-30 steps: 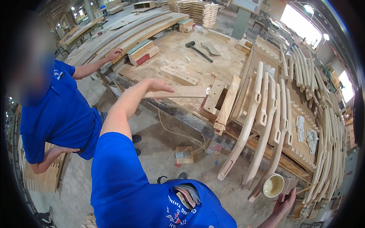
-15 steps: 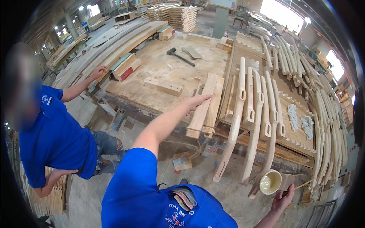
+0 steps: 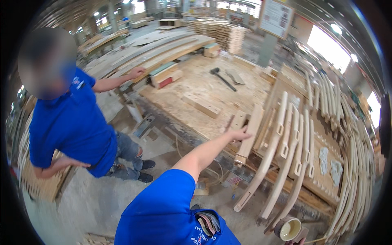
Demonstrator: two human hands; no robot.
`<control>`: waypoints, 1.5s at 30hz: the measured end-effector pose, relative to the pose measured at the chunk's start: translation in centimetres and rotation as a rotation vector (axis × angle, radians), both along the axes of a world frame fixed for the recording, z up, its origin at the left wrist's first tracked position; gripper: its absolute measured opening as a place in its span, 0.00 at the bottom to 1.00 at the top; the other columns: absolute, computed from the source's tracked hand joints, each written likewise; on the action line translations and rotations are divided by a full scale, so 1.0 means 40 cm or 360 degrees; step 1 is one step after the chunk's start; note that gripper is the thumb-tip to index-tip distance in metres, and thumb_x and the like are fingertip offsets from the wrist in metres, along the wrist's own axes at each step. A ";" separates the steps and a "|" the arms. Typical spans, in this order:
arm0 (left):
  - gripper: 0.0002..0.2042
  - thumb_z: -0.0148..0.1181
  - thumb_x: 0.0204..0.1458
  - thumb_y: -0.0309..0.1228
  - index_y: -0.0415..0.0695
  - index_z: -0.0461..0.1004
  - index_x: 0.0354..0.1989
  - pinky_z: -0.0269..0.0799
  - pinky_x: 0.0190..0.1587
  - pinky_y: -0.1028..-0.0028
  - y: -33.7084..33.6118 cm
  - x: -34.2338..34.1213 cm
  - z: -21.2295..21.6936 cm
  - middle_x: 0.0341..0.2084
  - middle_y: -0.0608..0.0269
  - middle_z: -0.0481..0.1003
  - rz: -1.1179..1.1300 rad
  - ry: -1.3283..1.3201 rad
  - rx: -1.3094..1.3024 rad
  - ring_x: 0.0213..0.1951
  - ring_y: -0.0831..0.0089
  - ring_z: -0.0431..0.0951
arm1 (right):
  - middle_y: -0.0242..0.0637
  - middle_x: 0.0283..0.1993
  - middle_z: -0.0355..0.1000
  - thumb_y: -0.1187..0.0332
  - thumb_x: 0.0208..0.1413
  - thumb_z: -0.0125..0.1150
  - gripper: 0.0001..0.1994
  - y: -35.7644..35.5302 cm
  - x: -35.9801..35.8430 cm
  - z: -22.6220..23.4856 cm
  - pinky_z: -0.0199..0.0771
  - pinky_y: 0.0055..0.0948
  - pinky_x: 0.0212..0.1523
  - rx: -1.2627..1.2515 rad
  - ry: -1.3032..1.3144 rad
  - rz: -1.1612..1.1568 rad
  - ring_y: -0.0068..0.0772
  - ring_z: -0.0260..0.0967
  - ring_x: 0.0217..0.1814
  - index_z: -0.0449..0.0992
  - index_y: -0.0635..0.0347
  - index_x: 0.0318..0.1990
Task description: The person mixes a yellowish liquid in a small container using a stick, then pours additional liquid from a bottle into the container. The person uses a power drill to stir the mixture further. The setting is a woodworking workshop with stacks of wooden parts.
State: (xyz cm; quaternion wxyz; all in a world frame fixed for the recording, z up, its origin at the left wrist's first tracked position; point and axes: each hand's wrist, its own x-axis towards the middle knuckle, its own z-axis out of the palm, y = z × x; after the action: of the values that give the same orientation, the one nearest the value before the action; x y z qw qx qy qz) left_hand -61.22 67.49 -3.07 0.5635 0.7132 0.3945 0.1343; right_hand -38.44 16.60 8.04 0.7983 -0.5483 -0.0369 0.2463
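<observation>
The left hand (image 3: pixel 238 135) spreads its fingers over the board (image 3: pixel 254 125). Right of that board, beside a cup (image 3: pixel 288 229), is the right hand (image 3: pixel 301 242); its fingers I cannot tell.

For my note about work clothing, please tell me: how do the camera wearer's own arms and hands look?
The left sleeve is short, plain and bright blue; the left forearm is bare, with no watch or band visible. The left hand wears no glove. Of the right hand, only a small ungloved part shows at the lower edge; the right sleeve is out of view.
</observation>
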 end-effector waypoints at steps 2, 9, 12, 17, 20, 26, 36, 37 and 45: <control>0.40 0.52 0.48 0.53 0.38 0.46 0.63 0.54 0.58 0.68 -0.070 -0.078 0.018 0.58 0.47 0.58 0.0118 -0.0121 0.0405 0.58 0.61 0.61 | 0.29 0.15 0.57 0.52 0.57 0.47 0.16 -0.003 0.063 -0.042 0.50 0.18 0.13 0.0004 0.0065 0.0187 0.17 0.50 0.13 0.66 0.55 0.37; 0.32 0.53 0.46 0.53 0.52 0.59 0.58 0.47 0.59 0.48 -0.510 -0.411 0.108 0.56 0.49 0.60 0.1028 0.1204 0.1307 0.59 0.51 0.56 | 0.26 0.15 0.59 0.51 0.58 0.46 0.15 0.066 0.088 -0.015 0.49 0.18 0.13 -0.0080 -0.0094 0.0272 0.18 0.52 0.14 0.65 0.53 0.39; 0.33 0.53 0.45 0.53 0.51 0.57 0.59 0.49 0.58 0.48 -0.664 -0.606 0.121 0.55 0.51 0.61 0.0502 0.1359 0.0372 0.58 0.50 0.57 | 0.27 0.15 0.59 0.55 0.58 0.47 0.13 0.126 0.051 0.045 0.50 0.18 0.13 0.0047 -0.0035 0.0411 0.18 0.52 0.13 0.68 0.54 0.40; 0.32 0.53 0.46 0.52 0.51 0.57 0.59 0.46 0.59 0.45 -0.835 -0.583 0.189 0.56 0.51 0.60 0.0767 0.1354 0.0311 0.60 0.48 0.54 | 0.26 0.12 0.56 0.55 0.59 0.46 0.13 0.036 0.126 0.017 0.49 0.18 0.15 0.0130 -0.0044 0.0535 0.18 0.50 0.12 0.67 0.55 0.34; 0.33 0.52 0.46 0.52 0.50 0.57 0.59 0.46 0.57 0.43 -0.889 -0.425 0.216 0.58 0.50 0.55 0.0779 0.1348 0.0953 0.61 0.49 0.49 | 0.26 0.11 0.54 0.54 0.59 0.45 0.14 -0.087 0.178 0.030 0.50 0.18 0.15 0.0132 -0.0047 0.0544 0.19 0.50 0.11 0.67 0.55 0.35; 0.31 0.51 0.49 0.50 0.49 0.56 0.59 0.44 0.58 0.43 -0.976 -0.081 0.258 0.59 0.51 0.53 0.0013 0.0636 0.1329 0.63 0.47 0.44 | 0.27 0.11 0.55 0.52 0.57 0.46 0.13 -0.418 0.253 0.052 0.48 0.19 0.11 0.0002 -0.0053 0.0113 0.20 0.51 0.12 0.67 0.50 0.34; 0.31 0.53 0.49 0.46 0.45 0.55 0.60 0.61 0.52 0.61 -1.161 0.028 0.248 0.49 0.53 0.66 -0.0269 0.0587 0.0977 0.51 0.57 0.66 | 0.31 0.11 0.58 0.53 0.59 0.44 0.13 -0.798 0.413 -0.079 0.50 0.20 0.11 -0.0049 -0.0040 -0.0160 0.23 0.51 0.10 0.63 0.54 0.36; 0.31 0.53 0.49 0.46 0.45 0.56 0.59 0.62 0.52 0.61 -1.170 0.010 0.248 0.48 0.53 0.67 -0.0208 0.0645 0.0985 0.50 0.57 0.67 | 0.31 0.11 0.59 0.54 0.59 0.44 0.13 -0.800 0.438 -0.088 0.49 0.20 0.11 0.0038 -0.0023 -0.0064 0.22 0.51 0.10 0.64 0.54 0.35; 0.30 0.54 0.46 0.46 0.46 0.59 0.58 0.63 0.49 0.60 -1.313 -0.234 0.251 0.44 0.54 0.69 0.0401 0.0737 0.0804 0.49 0.57 0.68 | 0.30 0.12 0.59 0.54 0.60 0.41 0.16 -0.496 0.461 -0.049 0.51 0.20 0.10 0.0387 -0.0081 0.0922 0.21 0.54 0.10 0.68 0.56 0.39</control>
State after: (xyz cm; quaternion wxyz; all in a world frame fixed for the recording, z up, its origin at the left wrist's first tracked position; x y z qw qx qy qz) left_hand -70.57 14.98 6.99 0.2444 0.7873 0.5507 0.1309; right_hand -20.01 -3.24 6.09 0.7535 -0.4214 -0.2407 0.4436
